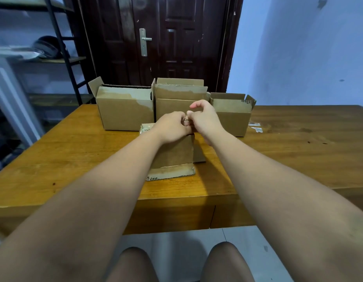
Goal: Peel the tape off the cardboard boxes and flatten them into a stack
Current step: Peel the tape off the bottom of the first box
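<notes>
Near the middle of the tabletop (288, 155), just in front of three open boxes (125, 112), a small box (172, 153) is standing upright. The left hand (172, 127) and right hand (205, 119) are meeting at its top edge, fingers curling and pinching what seems to be a tape end (186, 119). Peeling is apparently under way, and the strip is probably needing a steady pull next. Bare room is lying to the right, near the tape scraps (255, 127).

Left hand (172, 125), right hand (204, 119), fingers curled, pinch near box (172, 153) top edge together; row of open boxes (125, 112) just behind grip; tape scraps (255, 127) well right.
</notes>
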`<move>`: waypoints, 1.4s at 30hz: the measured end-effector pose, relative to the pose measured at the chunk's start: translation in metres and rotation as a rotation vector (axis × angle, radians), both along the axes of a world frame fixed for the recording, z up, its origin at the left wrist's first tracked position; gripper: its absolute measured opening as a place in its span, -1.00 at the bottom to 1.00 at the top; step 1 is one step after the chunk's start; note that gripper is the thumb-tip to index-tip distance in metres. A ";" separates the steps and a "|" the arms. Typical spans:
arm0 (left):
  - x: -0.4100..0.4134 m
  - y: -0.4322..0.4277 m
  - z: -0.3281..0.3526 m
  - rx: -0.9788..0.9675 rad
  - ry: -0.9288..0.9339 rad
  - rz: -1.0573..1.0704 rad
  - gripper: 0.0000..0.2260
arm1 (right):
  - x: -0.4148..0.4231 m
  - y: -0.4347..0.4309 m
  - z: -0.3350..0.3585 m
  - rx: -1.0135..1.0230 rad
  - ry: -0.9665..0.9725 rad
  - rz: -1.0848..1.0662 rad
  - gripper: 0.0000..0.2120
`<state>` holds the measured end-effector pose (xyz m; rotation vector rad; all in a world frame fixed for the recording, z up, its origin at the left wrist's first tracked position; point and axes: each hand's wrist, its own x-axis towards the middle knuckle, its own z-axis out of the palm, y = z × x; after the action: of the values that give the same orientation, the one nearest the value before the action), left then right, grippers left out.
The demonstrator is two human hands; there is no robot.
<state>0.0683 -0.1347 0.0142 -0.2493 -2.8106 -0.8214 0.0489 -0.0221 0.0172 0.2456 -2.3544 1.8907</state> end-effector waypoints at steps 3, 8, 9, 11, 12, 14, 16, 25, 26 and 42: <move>0.002 -0.006 0.003 0.034 0.005 0.005 -0.81 | 0.007 -0.010 -0.006 0.073 0.137 -0.134 -0.82; 0.001 -0.012 0.004 0.291 -0.013 0.047 -0.73 | 0.015 -0.022 -0.016 -0.031 0.102 -0.132 -0.70; -0.002 -0.013 0.003 0.353 -0.009 0.092 -0.72 | 0.016 -0.022 -0.016 -0.041 0.092 -0.147 -0.66; -0.003 -0.013 0.003 0.456 -0.007 0.158 -0.71 | 0.016 -0.022 -0.018 -0.046 0.075 -0.158 -0.63; -0.004 -0.013 0.004 0.486 -0.005 0.174 -0.69 | 0.015 -0.022 -0.020 -0.004 0.071 -0.133 -0.64; -0.003 -0.013 0.004 0.509 -0.003 0.182 -0.67 | 0.016 -0.022 -0.026 0.130 0.075 -0.037 -0.68; -0.001 -0.013 0.004 0.498 0.005 0.184 -0.67 | 0.018 -0.021 -0.031 0.186 0.077 0.026 -0.70; 0.004 -0.012 0.003 0.553 0.093 0.218 -0.79 | 0.019 -0.018 -0.032 0.255 0.061 -0.008 -0.67; 0.006 -0.012 0.003 0.589 0.109 0.226 -0.79 | 0.018 -0.018 -0.032 0.264 0.057 -0.020 -0.67; 0.028 -0.056 0.007 1.635 0.237 0.609 -0.76 | 0.030 -0.034 -0.012 0.815 0.145 -0.095 -0.60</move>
<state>0.0968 -0.1911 0.0211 0.6470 -1.1128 -2.1860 0.0786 -0.0558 0.0051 0.3075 -2.8212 0.7506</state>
